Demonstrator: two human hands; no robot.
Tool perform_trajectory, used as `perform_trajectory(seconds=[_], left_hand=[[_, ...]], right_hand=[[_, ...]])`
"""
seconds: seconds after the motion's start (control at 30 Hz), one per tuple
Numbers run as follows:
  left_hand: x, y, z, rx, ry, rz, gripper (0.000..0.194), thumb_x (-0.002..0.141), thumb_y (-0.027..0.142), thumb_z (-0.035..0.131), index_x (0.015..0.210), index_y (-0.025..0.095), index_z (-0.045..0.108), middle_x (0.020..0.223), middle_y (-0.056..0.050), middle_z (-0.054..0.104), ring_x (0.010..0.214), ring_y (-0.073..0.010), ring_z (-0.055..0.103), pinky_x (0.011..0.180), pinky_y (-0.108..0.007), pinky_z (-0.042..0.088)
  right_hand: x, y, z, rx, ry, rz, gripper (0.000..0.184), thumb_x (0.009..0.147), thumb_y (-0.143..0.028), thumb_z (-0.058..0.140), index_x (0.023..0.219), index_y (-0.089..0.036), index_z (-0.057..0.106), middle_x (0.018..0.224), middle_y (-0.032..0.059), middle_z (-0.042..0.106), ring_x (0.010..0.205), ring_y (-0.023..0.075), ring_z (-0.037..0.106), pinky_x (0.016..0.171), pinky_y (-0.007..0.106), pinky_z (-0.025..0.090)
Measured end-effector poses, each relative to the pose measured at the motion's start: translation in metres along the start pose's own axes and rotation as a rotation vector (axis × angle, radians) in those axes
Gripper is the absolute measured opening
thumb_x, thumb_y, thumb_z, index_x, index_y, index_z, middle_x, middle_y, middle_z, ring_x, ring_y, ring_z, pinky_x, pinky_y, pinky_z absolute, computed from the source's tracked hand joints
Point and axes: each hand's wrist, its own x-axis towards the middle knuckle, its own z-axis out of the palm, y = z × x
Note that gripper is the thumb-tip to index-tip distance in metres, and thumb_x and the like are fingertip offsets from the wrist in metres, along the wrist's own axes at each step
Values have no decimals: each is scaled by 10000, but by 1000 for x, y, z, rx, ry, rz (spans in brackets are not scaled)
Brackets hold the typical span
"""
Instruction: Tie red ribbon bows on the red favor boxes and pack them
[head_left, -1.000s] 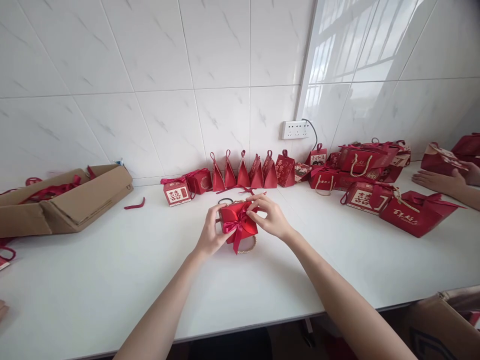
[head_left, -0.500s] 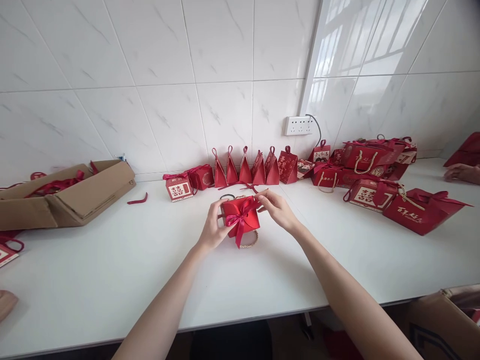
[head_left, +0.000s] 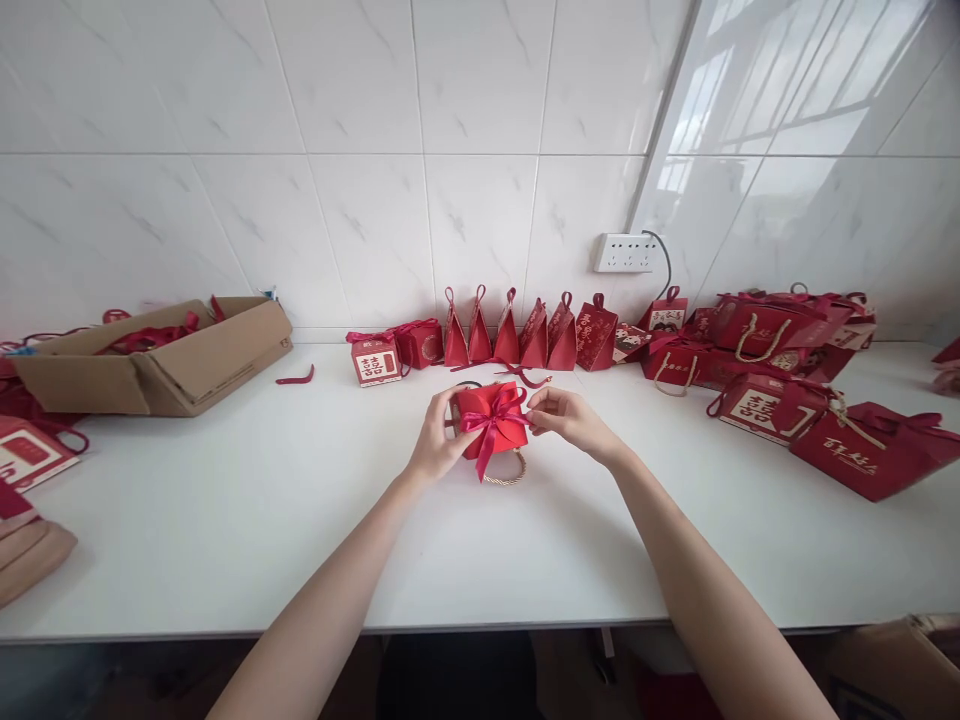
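Observation:
A small red gift box [head_left: 495, 412] with a red ribbon bow [head_left: 491, 428] on its front and a gold rope handle [head_left: 507, 474] below sits on the white table [head_left: 225, 520] in front of me. My left hand [head_left: 437, 442] is closed on the box's left side. My right hand [head_left: 568, 418] pinches the ribbon at the box's right side. Both forearms reach in from the bottom edge.
A row of red pyramid boxes [head_left: 517, 338] and two small cube boxes [head_left: 377, 358] line the tiled wall. Red gift bags [head_left: 780, 340] crowd the right. An open cardboard carton [head_left: 161, 358] lies at left with a loose ribbon [head_left: 295, 378]. A socket strip [head_left: 628, 252] hangs on the wall.
My right hand has shifted from the box's top to its right side, pinching the ribbon. The view has swung so another person's hands at the right edge are out of sight.

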Motion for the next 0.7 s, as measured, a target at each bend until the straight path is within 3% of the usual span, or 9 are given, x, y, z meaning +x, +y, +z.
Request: perform_trajectory(seconds=[0.23, 0.5, 0.63, 0.7], left_hand=[[1, -1, -2, -28, 47, -48, 529, 713, 390, 639, 1176, 220, 448, 1268, -104, 476, 1229, -266, 451, 901, -401, 505], [3, -2, -2, -24, 37, -67, 546, 696, 391, 649, 1171, 219, 445, 1251, -101, 482, 1229, -275, 441, 905, -388, 487], [3, -1, -4, -101, -58, -108, 712, 650, 425, 698, 1248, 239, 361, 1306, -107, 432, 1199, -275, 463, 923, -400, 468], [4, 1, -3, -91, -46, -141, 756, 628, 441, 736, 1245, 244, 348, 1281, -103, 447, 1164, -267, 490, 971, -429, 429]], right_hand=[[-4, -1, 3, -97, -208, 121, 261, 655, -364, 725, 671, -163, 559, 663, 7, 630, 638, 128, 575, 611, 277, 430], [-3, 4, 4, -184, -232, 128, 301, 640, -370, 747, 595, -171, 525, 592, -12, 600, 577, 115, 524, 564, 264, 390], [-1, 7, 10, -167, -211, 102, 261, 613, -338, 755, 605, -173, 553, 622, -21, 605, 613, 126, 551, 603, 272, 417], [-1, 9, 12, -142, -228, 80, 243, 621, -334, 745, 620, -174, 563, 644, -16, 620, 633, 134, 567, 616, 277, 427]])
